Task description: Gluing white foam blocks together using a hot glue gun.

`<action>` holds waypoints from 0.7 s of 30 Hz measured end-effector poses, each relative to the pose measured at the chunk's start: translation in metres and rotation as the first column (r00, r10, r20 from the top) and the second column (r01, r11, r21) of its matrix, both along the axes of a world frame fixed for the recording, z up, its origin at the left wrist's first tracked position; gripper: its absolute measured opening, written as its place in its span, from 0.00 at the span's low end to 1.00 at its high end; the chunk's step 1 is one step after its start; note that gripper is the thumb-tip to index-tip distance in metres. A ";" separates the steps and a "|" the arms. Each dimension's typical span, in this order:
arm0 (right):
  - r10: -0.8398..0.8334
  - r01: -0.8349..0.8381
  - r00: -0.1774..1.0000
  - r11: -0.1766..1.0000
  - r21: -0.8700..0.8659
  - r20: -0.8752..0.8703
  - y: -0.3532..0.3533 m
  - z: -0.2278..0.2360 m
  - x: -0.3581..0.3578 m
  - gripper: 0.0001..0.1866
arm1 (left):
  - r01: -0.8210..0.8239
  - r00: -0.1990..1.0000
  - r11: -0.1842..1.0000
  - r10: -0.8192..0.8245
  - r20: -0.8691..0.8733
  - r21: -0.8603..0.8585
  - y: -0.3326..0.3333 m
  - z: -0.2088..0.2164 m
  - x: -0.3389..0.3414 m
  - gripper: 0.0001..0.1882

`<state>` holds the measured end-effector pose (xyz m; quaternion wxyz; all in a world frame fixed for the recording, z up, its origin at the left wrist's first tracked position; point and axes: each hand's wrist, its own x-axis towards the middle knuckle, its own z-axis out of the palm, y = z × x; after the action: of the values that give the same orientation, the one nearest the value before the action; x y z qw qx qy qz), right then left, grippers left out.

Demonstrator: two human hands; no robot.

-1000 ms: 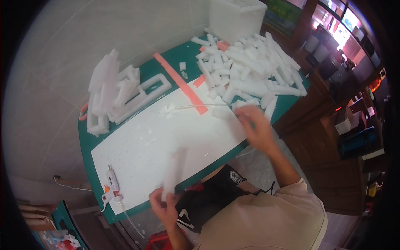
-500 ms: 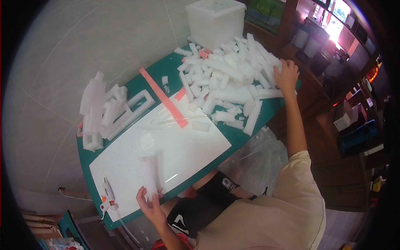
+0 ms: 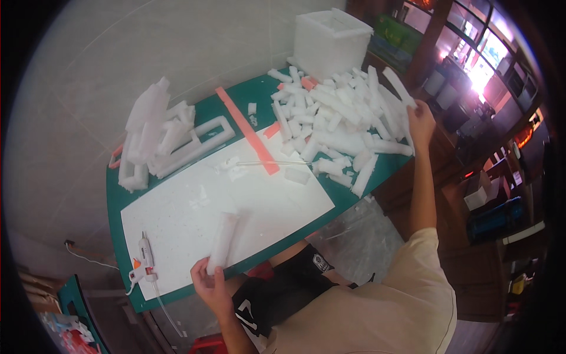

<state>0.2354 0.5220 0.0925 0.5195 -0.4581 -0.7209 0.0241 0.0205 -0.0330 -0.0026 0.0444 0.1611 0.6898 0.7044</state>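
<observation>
My left hand (image 3: 211, 289) is closed round the lower end of a white foam strip (image 3: 224, 239), which tilts up over the near edge of a white board (image 3: 177, 236). At the far right, my right hand (image 3: 421, 125) pinches the lower end of another white foam strip (image 3: 400, 87), raised beside a heap of white foam pieces (image 3: 330, 112). A long pink foam strip (image 3: 244, 127) lies slanting across the green table and onto the board. A clear glue stick (image 3: 271, 163) crosses it near its lower end.
A white hot glue gun (image 3: 145, 259) rests at the board's left end, a clear stick trailing from it. Foam frames (image 3: 147, 135) are stacked at the table's left. Behind the heap stands a square white foam box (image 3: 333, 44). Dark wooden cabinets (image 3: 471, 259) line the right.
My right hand has lifted a white foam strip up from the heap's right side. My left hand keeps its strip, now tilted more to the right. The whole view has shifted slightly.
</observation>
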 end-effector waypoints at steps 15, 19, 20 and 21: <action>0.176 -0.665 0.335 -0.652 -0.364 -0.926 -0.346 -0.066 -0.121 0.18 | 0.266 0.936 0.946 -0.300 0.186 0.184 0.026 0.019 0.012 0.32; 0.173 -0.613 0.321 -0.712 -0.343 -0.931 -0.353 -0.067 -0.125 0.17 | 0.295 0.943 0.931 -0.320 0.089 0.215 0.025 0.012 0.013 0.32; 0.147 -0.603 0.302 -0.736 -0.308 -0.942 -0.352 -0.067 -0.125 0.17 | 0.303 0.948 0.926 -0.317 0.027 0.224 0.027 0.010 0.014 0.31; 0.144 -0.601 0.303 -0.738 -0.306 -0.942 -0.350 -0.067 -0.126 0.17 | 0.301 0.949 0.928 -0.315 0.029 0.221 0.029 0.009 0.014 0.31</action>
<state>0.1099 0.1716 0.0251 -0.0702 -0.1188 -0.3986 0.9067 0.0347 -0.0041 0.0068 0.1590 0.2486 0.5744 0.7635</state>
